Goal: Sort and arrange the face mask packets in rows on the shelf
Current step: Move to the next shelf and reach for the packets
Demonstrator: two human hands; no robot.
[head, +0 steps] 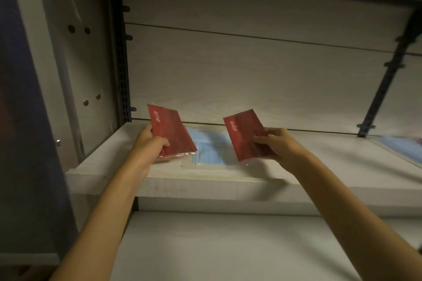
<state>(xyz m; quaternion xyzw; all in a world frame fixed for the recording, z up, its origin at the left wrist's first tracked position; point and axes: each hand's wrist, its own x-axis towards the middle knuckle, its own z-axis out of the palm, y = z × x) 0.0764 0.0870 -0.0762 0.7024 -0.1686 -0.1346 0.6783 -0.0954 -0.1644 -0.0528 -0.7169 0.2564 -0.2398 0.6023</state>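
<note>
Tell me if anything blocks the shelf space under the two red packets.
Partly. A blue mask packet already lies flat on the shelf between the hands, under the inner edges of the left red packet and right red packet. The shelf to either side looks free.

Beside me on the left stands a pale side panel [80, 70] with round holes, a dark perforated upright [123, 75] at its edge; another dark upright [386, 82] leans at right.
</note>
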